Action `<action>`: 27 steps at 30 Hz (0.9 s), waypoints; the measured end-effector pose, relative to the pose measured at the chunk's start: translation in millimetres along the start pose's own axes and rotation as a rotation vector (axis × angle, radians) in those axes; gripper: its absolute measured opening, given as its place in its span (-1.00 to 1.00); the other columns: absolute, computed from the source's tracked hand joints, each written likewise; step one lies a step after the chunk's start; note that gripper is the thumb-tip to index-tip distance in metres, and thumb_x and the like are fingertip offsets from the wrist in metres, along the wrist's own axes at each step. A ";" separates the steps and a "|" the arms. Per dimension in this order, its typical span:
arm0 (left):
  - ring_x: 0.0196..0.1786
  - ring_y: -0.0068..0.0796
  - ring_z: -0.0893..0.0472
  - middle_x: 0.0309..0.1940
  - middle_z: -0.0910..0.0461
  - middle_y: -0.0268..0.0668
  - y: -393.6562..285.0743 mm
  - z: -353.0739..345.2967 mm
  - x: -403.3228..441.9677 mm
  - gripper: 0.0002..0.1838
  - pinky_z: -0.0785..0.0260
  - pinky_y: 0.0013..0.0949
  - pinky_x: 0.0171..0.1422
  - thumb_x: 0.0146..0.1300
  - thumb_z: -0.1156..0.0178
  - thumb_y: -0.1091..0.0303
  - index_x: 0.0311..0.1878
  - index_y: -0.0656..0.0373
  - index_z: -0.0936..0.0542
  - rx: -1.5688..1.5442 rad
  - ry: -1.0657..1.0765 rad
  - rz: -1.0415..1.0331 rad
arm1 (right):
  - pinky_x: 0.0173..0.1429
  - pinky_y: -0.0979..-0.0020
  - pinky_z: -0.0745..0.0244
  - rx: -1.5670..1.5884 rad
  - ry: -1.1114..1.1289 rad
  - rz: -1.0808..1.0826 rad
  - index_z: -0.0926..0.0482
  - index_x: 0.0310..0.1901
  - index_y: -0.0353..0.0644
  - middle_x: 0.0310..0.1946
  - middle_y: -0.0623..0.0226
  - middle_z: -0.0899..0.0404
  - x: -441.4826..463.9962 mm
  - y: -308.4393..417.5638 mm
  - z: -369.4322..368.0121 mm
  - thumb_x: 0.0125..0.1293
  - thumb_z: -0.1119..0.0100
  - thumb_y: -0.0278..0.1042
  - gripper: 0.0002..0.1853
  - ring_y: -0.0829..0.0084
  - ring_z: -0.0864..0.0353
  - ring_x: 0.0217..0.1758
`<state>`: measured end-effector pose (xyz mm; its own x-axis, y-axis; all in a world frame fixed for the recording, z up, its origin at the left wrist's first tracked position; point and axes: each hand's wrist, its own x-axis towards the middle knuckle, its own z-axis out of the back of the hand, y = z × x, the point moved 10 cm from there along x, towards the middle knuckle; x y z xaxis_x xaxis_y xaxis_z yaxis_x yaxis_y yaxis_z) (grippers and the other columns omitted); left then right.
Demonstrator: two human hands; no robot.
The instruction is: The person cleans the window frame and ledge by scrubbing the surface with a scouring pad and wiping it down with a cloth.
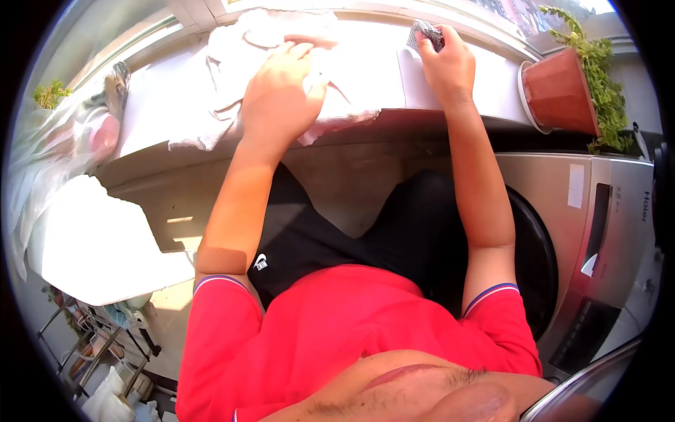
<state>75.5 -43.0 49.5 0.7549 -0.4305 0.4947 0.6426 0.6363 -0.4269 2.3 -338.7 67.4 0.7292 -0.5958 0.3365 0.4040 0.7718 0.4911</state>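
From my remote seat I find the small grey patterned piece (427, 30), probably folded cloth, above the sill (496, 88), near its window side. My right hand (450, 67) grips it between thumb and fingers, a pinch that I judge leaves its edge free. Well to the left, my left hand (280, 91) lies open over the rumpled white towel (233, 63), thumb spread, likely to steady it; glare hides the fingertips. The towel droops over the front edge, seemingly too wide for the ledge. Farther right stands the potted plant (562, 91), perhaps for the light, with the washing machine (559, 211) nearer me.
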 end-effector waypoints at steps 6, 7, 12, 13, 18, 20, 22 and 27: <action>0.30 -0.10 -0.61 0.14 -0.73 -0.16 68.4 31.7 0.2 -0.67 -0.46 -0.14 0.40 0.23 -0.29 0.26 -0.01 0.23 -0.78 0.002 -0.136 0.159 | 0.00 0.05 -0.60 -0.223 -0.126 0.116 -0.68 -0.04 -0.12 -0.26 0.10 -0.77 31.1 -7.6 -0.5 0.32 -0.32 -0.17 -0.72 -0.03 -0.73 -0.13; 0.30 -0.10 -0.61 0.14 -0.73 -0.16 62.2 22.8 -5.3 -0.66 -0.46 -0.13 0.40 0.22 -0.29 0.27 -0.01 0.24 -0.77 0.012 -0.138 0.167 | -0.02 0.05 -0.60 -0.258 -0.140 0.183 -0.68 -0.06 -0.13 -0.28 0.10 -0.77 34.4 -3.2 3.0 0.32 -0.31 -0.19 -0.74 -0.04 -0.73 -0.16; 0.30 -0.12 -0.61 0.15 -0.72 -0.17 52.4 26.7 -1.0 -0.63 -0.46 -0.12 0.39 0.20 -0.29 0.28 0.01 0.30 -0.75 0.131 -0.151 0.120 | -0.20 -0.01 -0.58 -0.169 -0.168 0.451 -0.65 -0.30 -0.15 -0.47 0.08 -0.68 22.1 54.7 -58.7 0.22 -0.25 -0.33 -0.90 -0.04 -0.68 -0.34; 0.30 -0.12 -0.61 0.14 -0.72 -0.16 54.3 28.9 1.2 -0.63 -0.46 -0.12 0.39 0.19 -0.29 0.29 0.01 0.30 -0.75 0.140 -0.146 0.109 | -0.21 -0.01 -0.58 -0.184 -0.133 0.463 -0.63 -0.33 -0.14 -0.49 0.09 -0.67 21.6 74.4 -68.3 0.21 -0.23 -0.35 -0.91 -0.03 -0.68 -0.35; 0.29 -0.10 -0.62 0.12 -0.72 -0.13 57.1 33.0 -0.4 -0.62 -0.47 -0.11 0.37 0.17 -0.29 0.30 0.00 0.32 -0.75 0.107 -0.160 0.088 | -0.25 0.03 -0.59 -0.289 -0.112 0.524 -0.64 -0.33 -0.05 -0.47 0.20 -0.69 17.2 90.6 -64.7 0.18 -0.23 -0.33 -0.94 0.04 -0.70 -0.34; 0.29 -0.09 -0.62 0.11 -0.73 -0.12 55.3 31.9 -1.6 -0.62 -0.48 -0.10 0.37 0.17 -0.29 0.30 0.00 0.32 -0.75 0.106 -0.167 0.073 | -0.30 0.09 -0.58 -0.419 -0.163 0.507 -0.66 -0.31 0.01 -0.46 0.32 -0.71 23.7 55.0 -51.2 0.17 -0.25 -0.31 -0.94 0.13 -0.71 -0.34; 0.29 -0.08 -0.62 0.10 -0.73 -0.12 53.2 31.9 -2.8 -0.63 -0.48 -0.10 0.36 0.16 -0.28 0.32 -0.01 0.33 -0.75 0.114 -0.166 0.068 | -0.33 0.12 -0.56 -0.407 -0.244 0.501 -0.65 -0.35 0.01 -0.48 0.35 -0.69 27.0 30.8 -33.0 0.14 -0.27 -0.29 -0.95 0.16 -0.70 -0.37; 0.34 -0.13 -0.60 0.17 -0.72 -0.20 50.6 29.0 -1.4 -0.65 -0.42 -0.16 0.45 0.21 -0.28 0.33 0.02 0.25 -0.77 0.145 -0.128 0.105 | -0.37 0.13 -0.54 -0.428 -0.254 0.605 -0.58 -0.44 -0.04 -0.53 0.32 -0.65 25.1 43.6 -51.0 0.13 -0.31 -0.29 -0.90 0.14 -0.68 -0.43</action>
<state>103.2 8.3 49.2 0.7883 -0.2780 0.5490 0.5286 0.7626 -0.3728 66.4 -308.6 56.3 0.7628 -0.0371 0.6456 0.1921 0.9663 -0.1714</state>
